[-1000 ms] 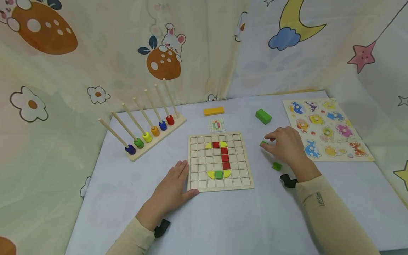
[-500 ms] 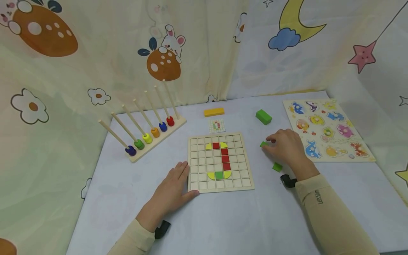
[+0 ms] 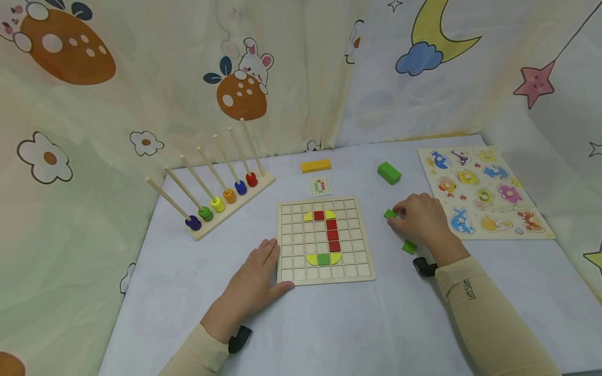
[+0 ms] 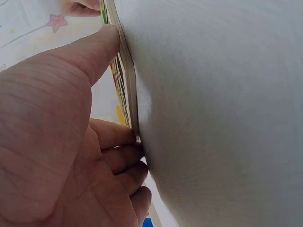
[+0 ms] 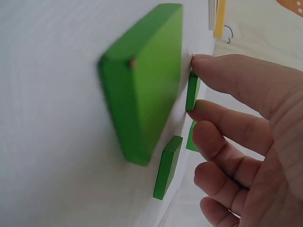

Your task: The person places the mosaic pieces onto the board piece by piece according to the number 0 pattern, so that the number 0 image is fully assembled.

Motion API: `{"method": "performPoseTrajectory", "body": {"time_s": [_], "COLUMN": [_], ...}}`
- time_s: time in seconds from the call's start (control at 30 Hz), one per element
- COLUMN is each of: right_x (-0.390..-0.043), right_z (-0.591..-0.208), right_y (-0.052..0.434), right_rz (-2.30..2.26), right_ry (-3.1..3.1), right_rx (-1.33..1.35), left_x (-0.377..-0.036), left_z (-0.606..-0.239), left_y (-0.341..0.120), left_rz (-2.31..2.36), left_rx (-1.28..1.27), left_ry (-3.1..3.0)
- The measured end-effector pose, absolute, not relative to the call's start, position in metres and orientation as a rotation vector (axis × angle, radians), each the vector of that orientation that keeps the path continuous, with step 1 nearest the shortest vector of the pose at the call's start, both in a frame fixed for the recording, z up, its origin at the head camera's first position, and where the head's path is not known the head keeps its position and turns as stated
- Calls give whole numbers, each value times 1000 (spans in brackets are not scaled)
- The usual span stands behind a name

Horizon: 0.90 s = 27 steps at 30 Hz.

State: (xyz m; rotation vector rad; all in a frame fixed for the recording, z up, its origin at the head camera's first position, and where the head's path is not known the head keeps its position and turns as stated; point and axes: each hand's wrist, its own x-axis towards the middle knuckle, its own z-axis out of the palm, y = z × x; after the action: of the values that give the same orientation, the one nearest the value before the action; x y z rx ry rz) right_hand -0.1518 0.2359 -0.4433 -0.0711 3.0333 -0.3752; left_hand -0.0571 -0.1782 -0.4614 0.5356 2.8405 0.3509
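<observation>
Small green tile [image 3: 390, 213] sits on the table [image 3: 329, 334], right of the grid board [image 3: 325, 239], pinched at its edges between thumb and forefinger of the right hand [image 3: 420, 219]; the wrist view shows the same tile [image 5: 191, 91] with a fingertip on each end, not yet lifted as far as I can tell. Two more green tiles near it: one by the wrist [image 3: 408, 246], another half hidden behind the fingers [image 5: 191, 137]. Bigger green block [image 3: 389, 172] further back, well apart.

Left hand [image 3: 256, 282] lies flat, fingers straight, thumb along the board's lower left corner, steadying it; nothing held.

Progress, my read: board partly filled. Red tiles run from the top down, yellow curved bits at top and bottom, one green square at the bottom middle. Most cells bare. Pattern card [image 3: 320, 185] just behind the board shows more green, so the green pieces probably remain to be placed.

Around: yellow bar [image 3: 315, 165], peg rack with coloured rings [image 3: 211, 203] on the left, animal puzzle [image 3: 482, 190] on the right.
</observation>
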Motion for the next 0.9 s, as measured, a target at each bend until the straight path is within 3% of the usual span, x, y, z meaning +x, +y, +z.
{"method": "performPoseTrajectory", "body": {"time_s": [0.9], "right_x": [-145], "right_z": [-436], "right_y": [226], "right_rz": [-457], "right_ry": [3043], "right_rx": [-77], "left_x": [-57], "left_z": [-463], "left_y": [-179], "left_rz": [343], "left_rx": [552], "left_ry": [2855]}}
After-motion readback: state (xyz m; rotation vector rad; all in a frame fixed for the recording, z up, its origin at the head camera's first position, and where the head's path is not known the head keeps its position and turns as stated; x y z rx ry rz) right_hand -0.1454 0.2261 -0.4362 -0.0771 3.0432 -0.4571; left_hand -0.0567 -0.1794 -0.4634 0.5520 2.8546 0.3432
